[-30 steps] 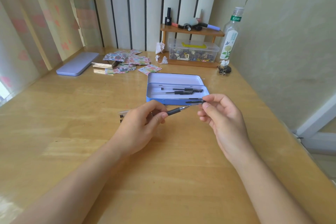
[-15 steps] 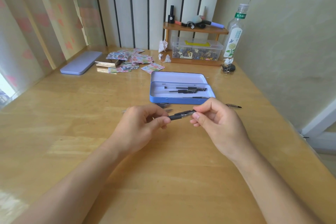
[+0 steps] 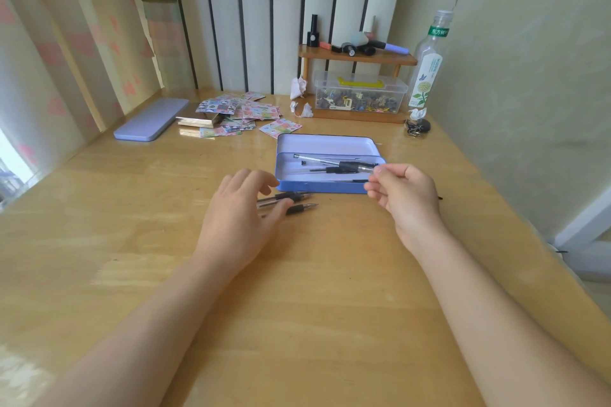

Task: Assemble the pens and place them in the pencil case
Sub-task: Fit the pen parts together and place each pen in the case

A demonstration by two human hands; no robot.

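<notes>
An open blue pencil case (image 3: 317,188) lies mid-table with several pens and pen parts inside. My right hand (image 3: 405,196) is at the case's right end, its fingertips pinched on the end of a clear-barrelled pen (image 3: 344,169) that lies in the case. My left hand (image 3: 243,211) rests flat on the table in front of the case with its fingers apart, over two black-gripped pens (image 3: 297,203) whose tips poke out to the right. The rest of those pens is hidden under the hand.
The case's lilac lid (image 3: 150,119) lies at the back left beside a scatter of stickers (image 3: 238,112). At the back stand a wooden shelf (image 3: 357,58), a clear box (image 3: 360,92) and a bottle (image 3: 428,66). A small dark pen part (image 3: 439,198) shows right of my right hand.
Both hands held one pen between them before. My right hand has carried it into the case, and my left hand has let go and dropped onto the pens on the table.
</notes>
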